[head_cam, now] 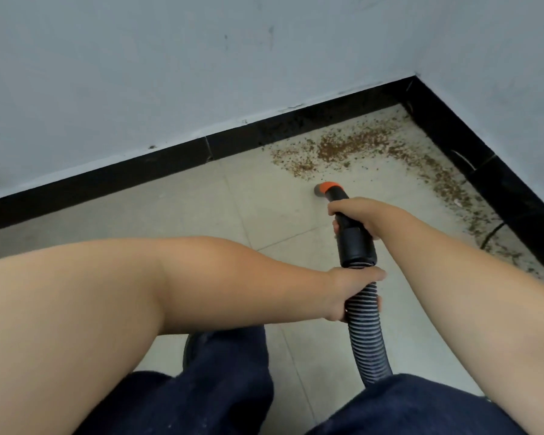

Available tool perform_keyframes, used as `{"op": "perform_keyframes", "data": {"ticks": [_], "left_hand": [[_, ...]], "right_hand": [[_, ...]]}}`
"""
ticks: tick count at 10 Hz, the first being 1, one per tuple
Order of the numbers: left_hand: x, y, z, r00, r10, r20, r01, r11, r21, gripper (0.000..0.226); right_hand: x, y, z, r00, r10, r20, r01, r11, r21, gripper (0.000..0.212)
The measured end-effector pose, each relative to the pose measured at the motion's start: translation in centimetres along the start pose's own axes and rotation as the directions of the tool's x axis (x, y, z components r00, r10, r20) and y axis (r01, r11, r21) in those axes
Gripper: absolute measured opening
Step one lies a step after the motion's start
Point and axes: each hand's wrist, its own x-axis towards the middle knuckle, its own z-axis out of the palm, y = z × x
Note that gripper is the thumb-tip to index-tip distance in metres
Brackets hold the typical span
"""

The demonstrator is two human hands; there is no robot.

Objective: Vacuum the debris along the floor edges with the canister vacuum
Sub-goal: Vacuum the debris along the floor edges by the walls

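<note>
While the nozzle is sitting low over the pale tiled floor, just short of the debris, the person is working in the room corner where two black skirting boards meet. Taking that corner as the landmark: the brown crumbs are lying thickest just in front of it, thinning out along the skirting board running left from the corner and trailing down the board running toward the person on the right side. The orange-collared nozzle is sitting farther from the corner than the main heap, near its closest edge; whether its mouth is touching the tile I cannot tell.

The right hand is wrapping its fingers round the black rigid tube just behind the nozzle, and the left hand is clamping the ribbed hose just below the cuff, farther again from the corner. The canister itself is not showing. A thin dark cable is lying among the crumbs by the right-hand board.

By my reading, the step in hand is the opening pass on the corner pile, with most of the debris not yet lifted. The next move is calling for the nozzle to be pushed toward the corner through the heap, then drawn tight along each board, with the cable being kept clear of the mouth.
</note>
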Motion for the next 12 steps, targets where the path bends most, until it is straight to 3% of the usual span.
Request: {"op": "perform_keyframes", "data": {"ticks": [1,2,4,5,6,7,9,10,12], "left_hand": [[0.7,0.5,-0.9,0.993,-0.056,-0.106,0.051,0.997,-0.051,0.031],[2.2,0.8,-1.6,0.994,-0.024,-0.105,0.015,0.996,-0.087,0.031],[4.9,1.8,-1.7,0.997,0.070,0.013,-0.070,0.997,-0.040,0.034],[4.5,3.8,-1.7,0.996,0.089,0.028,-0.086,0.991,-0.105,0.035],[4.4,5.4,-2.0,1.000,0.010,0.003,-0.009,0.956,-0.293,0.035],[6.0,6.9,-2.7,0.999,-0.011,0.042,0.024,0.949,-0.315,0.034],[8.1,7.7,-3.3,0.995,0.095,-0.012,-0.095,0.982,-0.166,0.033],[8.0,7.1,-1.6,0.999,-0.022,0.035,0.029,0.976,-0.216,0.023],[7.6,4.6,0.7,0.996,-0.029,0.082,0.057,0.931,-0.359,0.019]], "right_hand": [[0.6,-0.7,0.1,1.000,-0.020,-0.001,0.020,0.998,0.065,0.026],[1.9,-0.7,-0.7,0.997,-0.054,-0.058,0.059,0.994,0.091,0.022],[3.8,-0.8,-4.1,0.987,-0.015,-0.162,0.030,0.996,0.090,0.018],[4.0,-2.0,-6.0,0.985,0.029,-0.170,-0.019,0.998,0.061,0.021],[4.1,-3.6,-7.1,0.981,0.056,-0.184,-0.053,0.998,0.021,0.023],[4.7,-4.9,-7.7,0.982,0.062,-0.180,-0.063,0.998,0.000,0.023],[7.1,-5.3,-8.3,0.983,-0.014,-0.183,0.021,0.999,0.037,0.022],[6.8,-3.5,-7.9,0.981,-0.020,-0.195,0.037,0.996,0.084,0.020],[5.6,-0.9,-6.8,0.988,-0.036,-0.153,0.045,0.998,0.052,0.025]]}}
